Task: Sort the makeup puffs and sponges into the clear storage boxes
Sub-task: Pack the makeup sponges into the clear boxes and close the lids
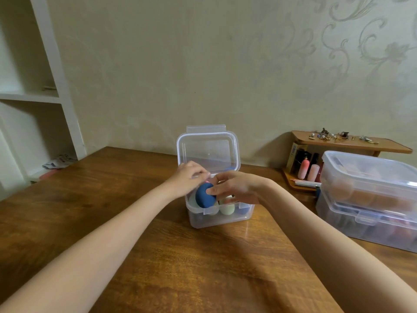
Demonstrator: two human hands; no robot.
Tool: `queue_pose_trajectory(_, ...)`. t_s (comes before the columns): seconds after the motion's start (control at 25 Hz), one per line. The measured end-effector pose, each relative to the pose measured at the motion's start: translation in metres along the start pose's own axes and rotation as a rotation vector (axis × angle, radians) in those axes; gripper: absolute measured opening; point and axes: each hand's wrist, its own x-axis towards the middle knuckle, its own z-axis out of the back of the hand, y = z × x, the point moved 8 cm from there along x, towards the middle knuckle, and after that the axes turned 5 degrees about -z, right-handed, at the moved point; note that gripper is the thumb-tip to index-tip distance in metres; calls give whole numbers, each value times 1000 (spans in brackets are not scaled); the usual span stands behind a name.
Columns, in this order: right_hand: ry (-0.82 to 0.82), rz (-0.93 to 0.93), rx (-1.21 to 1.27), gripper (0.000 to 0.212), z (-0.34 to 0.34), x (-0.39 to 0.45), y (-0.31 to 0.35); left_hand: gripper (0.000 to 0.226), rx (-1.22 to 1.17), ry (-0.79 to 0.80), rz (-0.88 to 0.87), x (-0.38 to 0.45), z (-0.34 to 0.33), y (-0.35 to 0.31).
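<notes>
Step in hand: packing sponges into the small clear box, which sits mid-table with its hinged lid standing upright behind it. Right hand pinches a dark blue sponge, thumb on its front face and fingers curled behind it; the sponge sits at the box's left-front corner, top half above the rim, so it looks part-seated rather than dropped in. Left hand hovers at the rear-left rim with fingers curled; I cannot tell whether it grips a pinkish item there or just steadies the box. A pale green sponge and other pale ones already lie inside, touching each other; the box looks near full. Two larger clear boxes stand stacked at the right table edge, lids on, contents blurred. Next move, as I judge it: press the blue sponge down below the rim, release, clear both hands, then swing the lid forward. Risk: foam springs back and blocks the lid latch.
</notes>
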Motion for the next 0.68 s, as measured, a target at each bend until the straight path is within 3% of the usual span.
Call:
queue_pose_trajectory(0.08, -59, -37, -78, 10, -2, 5, 2, 24, -27, 136, 17, -4, 6, 7)
queue_pose_trajectory(0.2, -156, -8, -346, 11, -10, 12, 11, 29, 132, 441, 6, -14, 1, 6)
queue_pose_trajectory(0.28, -189, 56, -611, 20, -20, 17, 19, 27, 205, 457, -16, -13, -1, 4)
queue_pose_trajectory(0.36, -232, 95, -808, 26, -32, 24, 25, 21, 249, 371, -22, -7, -2, 5)
queue_pose_trajectory(0.48, -298, 39, -880, 36, -35, 44, 24, 18, 313, 265, -4, -2, -1, 8)
queue_pose_trajectory(0.56, -279, -16, -919, 49, -36, 50, 21, 22, 260, 341, 12, -4, -4, 7)
queue_pose_trajectory(0.68, -67, -42, -924, 54, -36, 35, 23, 32, 153, 488, 57, -12, -9, -1)
